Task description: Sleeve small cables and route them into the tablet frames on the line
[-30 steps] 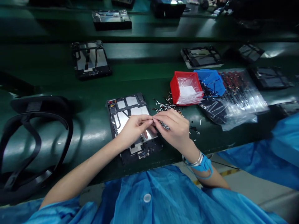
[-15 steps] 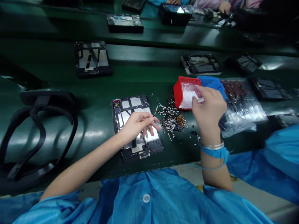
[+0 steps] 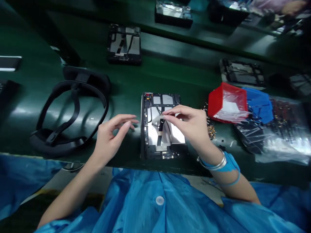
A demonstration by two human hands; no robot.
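Observation:
In front of me on the green bench lies an opened tablet (image 3: pixel 152 136), its silver battery plates and black inner parts showing. Over its upper middle, my right hand (image 3: pixel 191 124) pinches a thin black cable (image 3: pixel 159 111) between thumb and fingertips. The far end of that cable is too fine to follow against the tablet. My left hand (image 3: pixel 113 137) hovers just left of the tablet, fingers apart and holding nothing. Behind my right hand, a pile of small parts with brass-coloured ends (image 3: pixel 211 132) is partly covered.
To the right stand a red bin (image 3: pixel 216 102) holding clear plastic and a blue bin (image 3: pixel 264 105), beside a plastic bag of thin parts (image 3: pixel 284 129). A black head-strap device (image 3: pixel 73 113) lies at the left. More opened tablets (image 3: pixel 125 43) sit farther back.
My right hand has left the red bin and come over the tablet, now pinching the thin cable. My left hand has let go of it and moved left off the tablet. The view has shifted left.

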